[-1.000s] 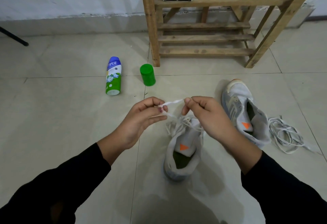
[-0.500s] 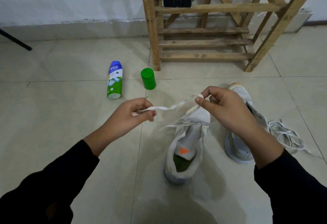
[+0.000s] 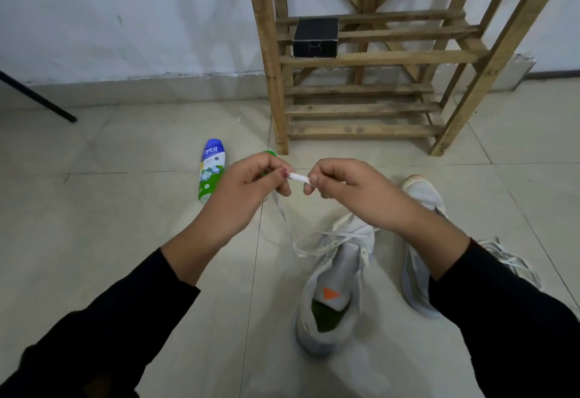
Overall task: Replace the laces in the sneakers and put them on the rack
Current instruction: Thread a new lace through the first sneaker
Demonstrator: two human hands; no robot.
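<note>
A white sneaker (image 3: 335,287) with an orange triangle on its tongue stands on the tiled floor in front of me, toe pointing away. Its white lace (image 3: 298,177) runs up from the eyelets to my hands. My left hand (image 3: 248,190) and my right hand (image 3: 345,190) each pinch the lace, a short stretch of it showing between the fingertips. The second white sneaker (image 3: 420,196) lies to the right, mostly hidden behind my right forearm. The wooden rack (image 3: 361,108) stands against the wall beyond.
A blue and green spray can (image 3: 212,168) lies on the floor at left, with a green cap (image 3: 270,154) peeking behind my left hand. A black box (image 3: 315,38) sits on a rack shelf. Loose white laces (image 3: 508,262) lie at right. A dark rod (image 3: 37,97) slants at far left.
My hands came back together from a wide spread and rose higher above the sneaker. The head tilted up, showing more of the rack and wall.
</note>
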